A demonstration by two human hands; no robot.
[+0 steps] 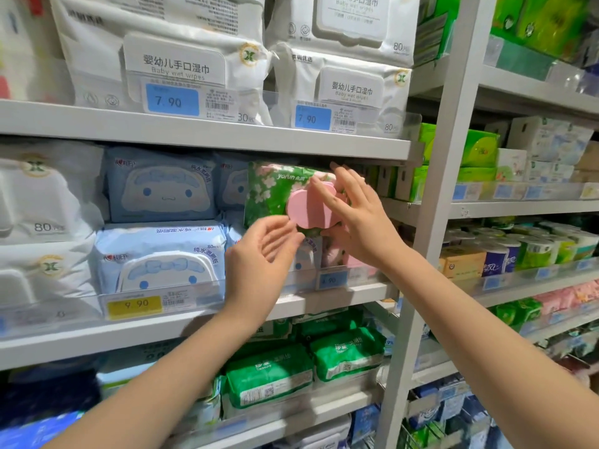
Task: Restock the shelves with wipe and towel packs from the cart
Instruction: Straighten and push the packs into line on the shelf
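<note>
Two bare forearms reach up from below toward the middle shelf (201, 322). Left hand (259, 259) hovers with fingers (275, 236) loosely spread, its tips just at the lower edge of the green floral wipe pack (275, 189). Right hand (359, 222) lies flat on the pack's pink lid (304, 210), fingers extended and pressing it. That pack sits at the right end of the shelf, atop other packs, beside the blue wipe packs (162, 186). White baby wipe packs (181, 59) fill the shelf above.

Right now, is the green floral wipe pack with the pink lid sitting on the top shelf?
No, the green floral wipe pack is at the middle shelf, beside the blue packs.
</note>
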